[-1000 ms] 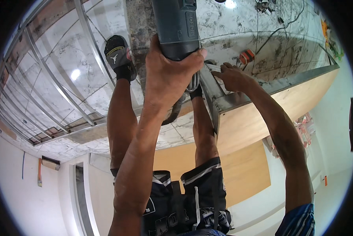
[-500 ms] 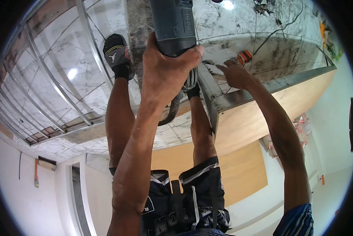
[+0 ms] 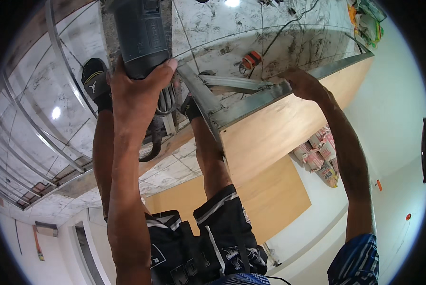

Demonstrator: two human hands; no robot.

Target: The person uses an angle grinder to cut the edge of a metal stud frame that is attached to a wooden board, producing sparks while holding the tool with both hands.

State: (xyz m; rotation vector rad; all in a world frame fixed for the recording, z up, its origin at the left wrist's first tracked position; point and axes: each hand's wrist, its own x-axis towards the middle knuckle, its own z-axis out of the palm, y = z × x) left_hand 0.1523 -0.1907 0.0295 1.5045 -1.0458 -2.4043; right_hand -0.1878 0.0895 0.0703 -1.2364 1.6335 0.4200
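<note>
My left hand (image 3: 138,92) is wrapped around the rear end of a dark corded power tool (image 3: 144,45), whose front runs past the upper edge. A loop of its black cable (image 3: 152,145) hangs below my wrist. My right hand (image 3: 304,84) is at the upper edge of a metal-framed wooden panel (image 3: 293,126), holding nothing visible, index finger stretched out to the left and the other fingers partly hidden. Left of those fingers, a metal bar (image 3: 236,83) slants inside the metal frame (image 3: 255,109).
Curved metal bars (image 3: 63,52) stand at the left. An orange-and-black object (image 3: 251,60) and a black cord (image 3: 284,26) lie on the smudged tiled floor (image 3: 213,35). Stacked bags (image 3: 320,152) sit beyond the panel. My foot (image 3: 95,80) is beside the tool.
The view has shifted, so the tool and my left hand appear farther left. My right hand has moved right along the panel's edge, away from the slanting bar.
</note>
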